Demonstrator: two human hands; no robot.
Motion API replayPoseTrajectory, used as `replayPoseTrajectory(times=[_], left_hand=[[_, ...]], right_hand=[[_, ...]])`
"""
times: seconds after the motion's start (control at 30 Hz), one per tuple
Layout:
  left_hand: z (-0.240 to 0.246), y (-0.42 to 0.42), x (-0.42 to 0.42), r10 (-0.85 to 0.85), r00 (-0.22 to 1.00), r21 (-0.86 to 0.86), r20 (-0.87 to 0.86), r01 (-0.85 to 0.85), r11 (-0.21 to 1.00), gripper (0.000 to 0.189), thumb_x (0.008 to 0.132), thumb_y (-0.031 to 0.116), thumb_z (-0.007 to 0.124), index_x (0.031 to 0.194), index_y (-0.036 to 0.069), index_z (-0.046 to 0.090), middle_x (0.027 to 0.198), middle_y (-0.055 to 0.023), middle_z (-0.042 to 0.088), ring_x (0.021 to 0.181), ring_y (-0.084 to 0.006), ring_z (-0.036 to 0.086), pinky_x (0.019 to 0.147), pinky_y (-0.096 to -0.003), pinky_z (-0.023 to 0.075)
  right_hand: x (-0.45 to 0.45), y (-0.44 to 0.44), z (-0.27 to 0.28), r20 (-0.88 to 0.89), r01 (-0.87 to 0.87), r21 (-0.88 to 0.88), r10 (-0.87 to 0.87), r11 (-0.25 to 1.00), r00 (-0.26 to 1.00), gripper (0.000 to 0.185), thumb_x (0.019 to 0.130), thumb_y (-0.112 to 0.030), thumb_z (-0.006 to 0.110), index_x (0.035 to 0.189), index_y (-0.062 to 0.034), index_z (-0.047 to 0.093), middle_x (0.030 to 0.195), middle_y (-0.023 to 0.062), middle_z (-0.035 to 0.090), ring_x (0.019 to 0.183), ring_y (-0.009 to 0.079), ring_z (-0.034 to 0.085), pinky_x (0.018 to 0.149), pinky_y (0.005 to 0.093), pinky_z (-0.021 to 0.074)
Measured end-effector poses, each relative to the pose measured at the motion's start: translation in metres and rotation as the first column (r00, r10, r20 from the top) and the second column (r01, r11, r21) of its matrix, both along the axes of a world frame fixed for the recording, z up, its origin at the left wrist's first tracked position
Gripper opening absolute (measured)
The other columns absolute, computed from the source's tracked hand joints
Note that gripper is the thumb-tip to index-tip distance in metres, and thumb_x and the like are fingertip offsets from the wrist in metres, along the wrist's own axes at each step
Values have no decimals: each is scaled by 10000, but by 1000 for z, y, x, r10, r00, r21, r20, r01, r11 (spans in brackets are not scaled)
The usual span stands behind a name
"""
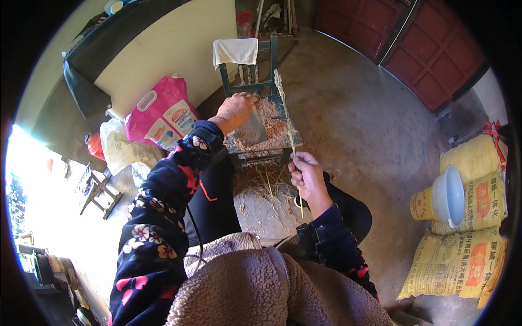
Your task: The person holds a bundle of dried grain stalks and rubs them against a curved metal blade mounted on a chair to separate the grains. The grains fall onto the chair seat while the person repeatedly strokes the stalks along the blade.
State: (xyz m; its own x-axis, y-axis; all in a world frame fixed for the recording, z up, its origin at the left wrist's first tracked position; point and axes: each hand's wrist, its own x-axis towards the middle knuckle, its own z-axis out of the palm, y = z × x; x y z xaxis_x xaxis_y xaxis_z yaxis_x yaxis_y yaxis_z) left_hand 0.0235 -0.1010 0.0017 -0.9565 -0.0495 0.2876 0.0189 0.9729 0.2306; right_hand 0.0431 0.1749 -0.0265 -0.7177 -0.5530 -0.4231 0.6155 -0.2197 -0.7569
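My right hand (pixel 308 175) grips the stem of a dry stalk with a seed head, probably sorghum (pixel 288 118). The stalk stands nearly upright, its head reaching past the right side of a dark green wooden chair (pixel 274 61). My left hand (pixel 238 109) is over the chair seat, closed around the upper part of a flat grey blade-like tool (pixel 252 129); its handle is hidden by the hand. Loose reddish grain and husks (pixel 271 112) cover much of the seat around the tool. Stalk and blade are apart.
A white cloth (pixel 235 52) hangs over the chair back. Straw scraps (pixel 269 179) litter the floor below the seat. At left are a pink detergent bag (pixel 163 112) and a small folding stool (pixel 100 191). Yellow sacks (pixel 448 261) and a pale blue basin (pixel 448 195) are at right.
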Motion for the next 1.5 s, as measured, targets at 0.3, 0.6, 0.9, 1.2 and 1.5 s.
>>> replayPoseTrajectory(times=[0.3, 0.6, 0.9, 1.2, 1.5], left_hand=[[-16, 10, -10, -39, 993, 808, 107, -64, 585, 247, 909, 155, 588, 1123, 33, 618, 1026, -101, 667, 929, -189, 640, 808, -325, 514], [-3, 42, -3, -228, 973, 983, 31, -71, -168, 176, 912, 148, 612, 957, -20, 641, 843, -81, 686, 603, -105, 603, 588, -221, 519], [1, 45, -9, -145, 989, 980, 6, -34, -195, 173, 934, 170, 581, 994, 10, 610, 920, -107, 666, 863, -183, 658, 656, -290, 540], [1, 53, -12, -237, 969, 971, 69, -120, -207, 188, 937, 142, 570, 1035, -12, 613, 940, -113, 670, 801, -178, 644, 758, -315, 546], [3, 39, -24, -15, 1000, 980, 0, -3, -201, 149, 955, 120, 529, 972, -11, 596, 943, -125, 662, 793, -196, 651, 745, -328, 552]], right_hand=[[-21, -12, -21, 209, -96, -409, 196, 907, 958, 193, 966, -111, 448, 1097, -6, 545, 703, 45, 496, 435, 41, 326, 380, 180, 262], [-25, -14, -5, 54, -207, -118, 214, 971, 975, 185, 957, -156, 503, 1057, -18, 575, 705, 49, 556, 446, 50, 368, 408, 188, 282], [-63, -23, 21, -216, -178, 224, 227, 958, 950, 126, 924, -152, 566, 952, -32, 591, 677, 38, 566, 466, 42, 375, 414, 179, 265], [-72, -13, 16, -212, -235, 115, 255, 965, 943, 149, 944, -160, 539, 986, -26, 587, 703, 52, 556, 488, 39, 369, 427, 164, 276], [-82, 6, 16, -353, -210, 293, 309, 933, 883, 156, 943, -148, 533, 993, -19, 606, 730, 48, 587, 548, 56, 456, 491, 191, 350]])
